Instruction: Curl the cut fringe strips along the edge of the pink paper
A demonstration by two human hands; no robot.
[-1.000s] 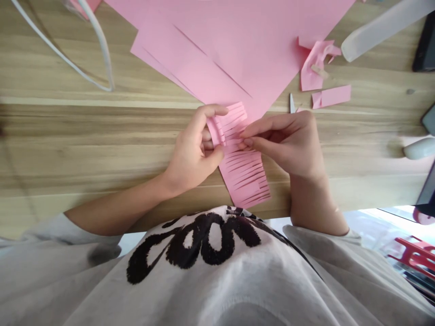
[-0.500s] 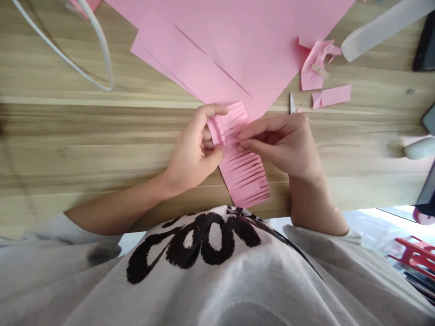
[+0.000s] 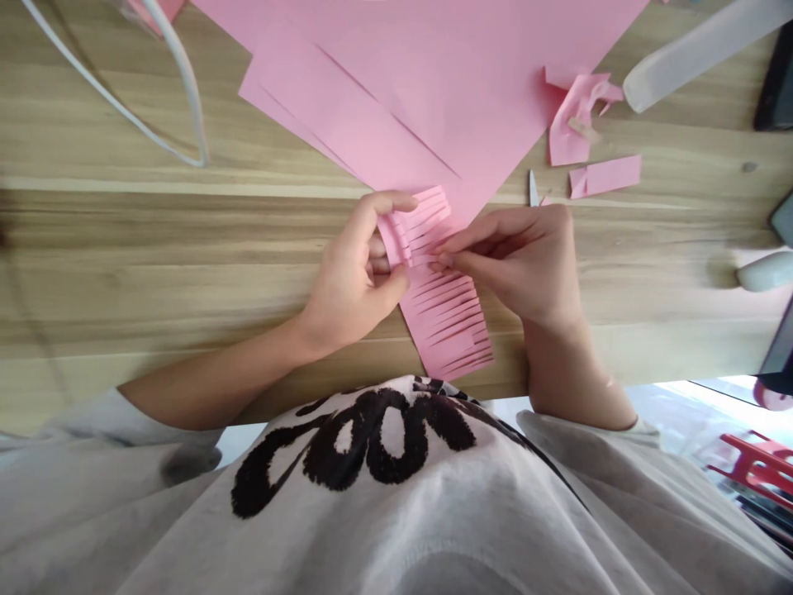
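Observation:
A pink paper strip, cut into a fringe along its right side, lies between my hands near the table's front edge. My left hand is closed around its upper left part, thumb below and index finger above, where a curled row of tabs shows. My right hand pinches one of the fringe tabs between thumb and index finger at the strip's middle. Those fingertips cover the tab's end. Above the strip a large pink paper sheet spreads out, with a narrower pink piece on its left side.
Crumpled pink paper scraps and a small pink rectangle lie to the right. A pointed metal tip shows beyond my right hand. A white cable loops at upper left, and a whitish translucent bar lies at upper right.
My right hand has shifted very slightly, still pinching at the strip's middle. My left hand and the strip look nearly unchanged.

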